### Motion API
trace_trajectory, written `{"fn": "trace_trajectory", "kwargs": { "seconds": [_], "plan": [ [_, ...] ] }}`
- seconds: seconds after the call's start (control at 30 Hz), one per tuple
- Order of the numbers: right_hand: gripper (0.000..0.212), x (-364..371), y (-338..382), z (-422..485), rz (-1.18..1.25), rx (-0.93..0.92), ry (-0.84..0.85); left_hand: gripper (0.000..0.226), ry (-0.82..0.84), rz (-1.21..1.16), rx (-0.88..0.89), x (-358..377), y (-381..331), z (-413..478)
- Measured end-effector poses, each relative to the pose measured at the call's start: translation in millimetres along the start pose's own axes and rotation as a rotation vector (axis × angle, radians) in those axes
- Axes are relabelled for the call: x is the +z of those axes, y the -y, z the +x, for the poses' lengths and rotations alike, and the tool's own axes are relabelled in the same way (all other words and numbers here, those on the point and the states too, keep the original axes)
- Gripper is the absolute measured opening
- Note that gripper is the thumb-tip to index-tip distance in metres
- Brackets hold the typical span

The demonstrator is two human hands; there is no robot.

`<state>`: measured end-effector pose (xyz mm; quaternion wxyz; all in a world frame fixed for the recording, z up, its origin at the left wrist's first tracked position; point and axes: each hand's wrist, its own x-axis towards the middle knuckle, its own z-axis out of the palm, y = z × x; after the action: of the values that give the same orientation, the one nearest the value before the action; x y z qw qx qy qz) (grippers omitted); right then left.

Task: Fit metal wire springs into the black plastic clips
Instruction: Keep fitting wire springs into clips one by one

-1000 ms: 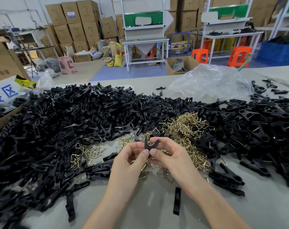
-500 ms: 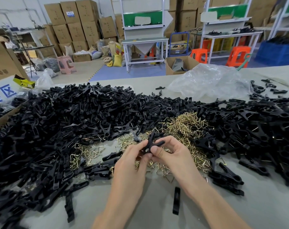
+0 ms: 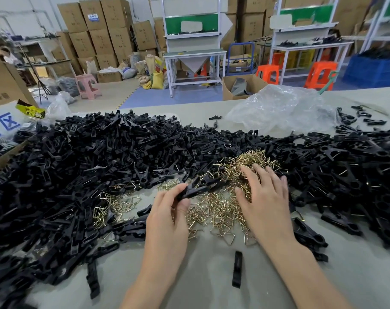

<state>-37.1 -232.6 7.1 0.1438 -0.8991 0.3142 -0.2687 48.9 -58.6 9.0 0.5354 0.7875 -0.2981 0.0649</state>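
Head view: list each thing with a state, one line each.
Black plastic clip: held above the grey table; spring fit unclear.
Left hand: grips the clip.
Right hand: open, fingers spread on the springs.
Gold wire springs: loose heap on table.
Clear plastic bag: crumpled.

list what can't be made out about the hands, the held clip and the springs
1. Head view: the clip in the left hand is motion-blurred, so whether a spring already sits in it cannot be told.
2. Head view: the right hand covers part of the springs; whether it touches them or hovers is unclear.
3. Head view: the clip heap is cut off by the left edge.
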Motion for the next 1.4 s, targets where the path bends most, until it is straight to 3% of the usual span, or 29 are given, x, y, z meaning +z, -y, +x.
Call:
{"fn": "trace_trajectory", "kwargs": {
  "seconds": [0.1, 0.23, 0.33, 0.5, 0.6, 0.67, 0.87, 0.97, 1.13, 1.4],
  "plan": [
    [0.043, 4, -6, -1, -0.073, 0.067, 0.056, 0.031, 0.005, 0.006, -0.016, 1, 1, 0],
    [0.015, 4, -4, -1, -0.023, 0.024, -0.094, 0.029, 0.025, 0.010, -0.003, 1, -1, -1],
    [0.010, 2, -4, -1, 0.019, 0.012, -0.139, 0.028, 0.038, 0.016, 0.005, 1, -2, -1],
    [0.024, 2, -2, 0, 0.051, -0.010, -0.177, 0.030, 0.056, 0.031, 0.026, 0, -4, -2],
    [0.049, 1, -5, 3, -0.082, 0.054, 0.022, 0.029, 0.060, 0.037, 0.031, 1, -4, -3],
    [0.050, 3, -6, 3, -0.127, 0.051, 0.090, 0.029, 0.068, 0.043, 0.031, 2, -3, -4],
    [0.014, -1, -3, 1, -0.053, -0.063, -0.022, 0.029, 0.081, 0.067, 0.041, 2, -4, -5],
    [0.011, -4, -2, 0, 0.084, -0.098, -0.054, 0.030, 0.079, 0.062, 0.048, 3, -4, -4],
    [0.008, -7, 4, -1, 0.577, -0.004, -0.074, 0.030, 0.075, 0.065, 0.064, 3, -3, -4],
    [0.011, -5, -2, 2, 0.643, 0.111, -0.010, 0.030, 0.068, 0.069, 0.087, 4, -1, -4]
  ]
}}
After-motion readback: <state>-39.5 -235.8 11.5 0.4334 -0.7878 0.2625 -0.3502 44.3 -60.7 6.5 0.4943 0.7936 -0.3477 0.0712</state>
